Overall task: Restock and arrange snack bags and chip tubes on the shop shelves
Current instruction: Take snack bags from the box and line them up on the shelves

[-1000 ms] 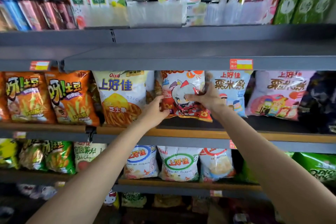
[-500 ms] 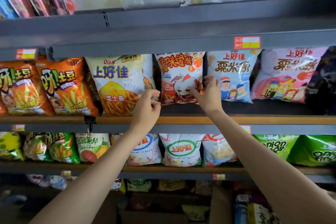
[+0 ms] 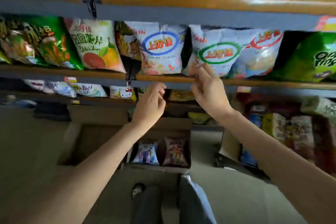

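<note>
On the middle shelf (image 3: 163, 78) stands a white snack bag with a green ring (image 3: 221, 54), beside a white bag with a blue ring (image 3: 161, 49). My right hand (image 3: 207, 87) reaches up to the green-ring bag and pinches its lower left corner between thumb and fingertips. My left hand (image 3: 151, 103) hovers just below the shelf's front edge with its fingers loosely curled and nothing in it. An open cardboard box (image 3: 101, 140) sits on the floor beneath my arms, with two snack bags (image 3: 145, 152) standing in its right part.
Green bags (image 3: 305, 56) fill the shelf's right end, and a fruit-print bag (image 3: 94, 45) and green bags (image 3: 36, 42) fill the left. The shelf above (image 3: 200, 2) holds orange and yellow bags. A second box of goods (image 3: 283, 132) stands at floor right. My legs (image 3: 163, 203) are at the bottom.
The view has tipped down from the upper shelf. Both hands left the cartoon-print bag and dropped to the shelf below, where the right hand took hold of the green-ring bag's corner.
</note>
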Motion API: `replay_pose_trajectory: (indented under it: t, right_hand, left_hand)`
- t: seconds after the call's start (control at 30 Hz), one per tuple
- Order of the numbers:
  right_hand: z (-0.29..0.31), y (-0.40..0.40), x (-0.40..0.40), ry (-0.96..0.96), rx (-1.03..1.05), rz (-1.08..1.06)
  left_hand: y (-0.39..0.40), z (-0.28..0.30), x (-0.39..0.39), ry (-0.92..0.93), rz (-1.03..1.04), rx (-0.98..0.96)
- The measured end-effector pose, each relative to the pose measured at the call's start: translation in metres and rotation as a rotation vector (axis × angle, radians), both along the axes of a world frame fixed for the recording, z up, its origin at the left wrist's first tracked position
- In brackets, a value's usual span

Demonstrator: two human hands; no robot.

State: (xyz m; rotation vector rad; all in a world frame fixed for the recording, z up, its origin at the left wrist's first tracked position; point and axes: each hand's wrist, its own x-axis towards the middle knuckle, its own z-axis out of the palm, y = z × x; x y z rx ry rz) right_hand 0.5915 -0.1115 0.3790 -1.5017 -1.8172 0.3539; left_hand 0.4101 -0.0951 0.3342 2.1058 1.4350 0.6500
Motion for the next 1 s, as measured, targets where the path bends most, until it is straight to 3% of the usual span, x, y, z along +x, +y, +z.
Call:
replay_pose_trajectory:
  t: [0.17,0.3,0.4,0.5,0.7,0.87,1.0]
  right_hand:
    - [-0.147,-0.036,-0.068,-0.089,-0.675,-0.031]
    - [-0.278,-0.052,-0.11,-0.19,-1.08,-0.008]
    - [-0.375,-0.056,-0.134,-0.136,-1.24,-0.096]
    - [-0.487,-0.058,-0.152,-0.12,-1.297,-0.16]
    - [-0.667,-0.046,-0.179,-0.078,-1.425,-0.098]
    - [-0.715,-0.045,-0.189,0.018,-1.608,-0.098]
    - [-0.662,-0.031,-0.192,-0.007,-1.469,-0.062]
  left_hand:
    - [-0.031,-0.116,-0.103,0.241,0.08,-0.465]
    - [-0.053,-0.202,-0.18,0.38,0.079,-0.517]
    - [-0.059,-0.279,-0.211,0.467,0.006,-0.557]
    - [-0.056,-0.374,-0.222,0.474,0.068,-0.634]
    - [-0.051,-0.535,-0.212,0.423,0.126,-0.654]
    - [-0.048,-0.568,-0.212,0.284,0.179,-0.538]
    - [-0.041,-0.532,-0.214,0.307,0.192,-0.533]
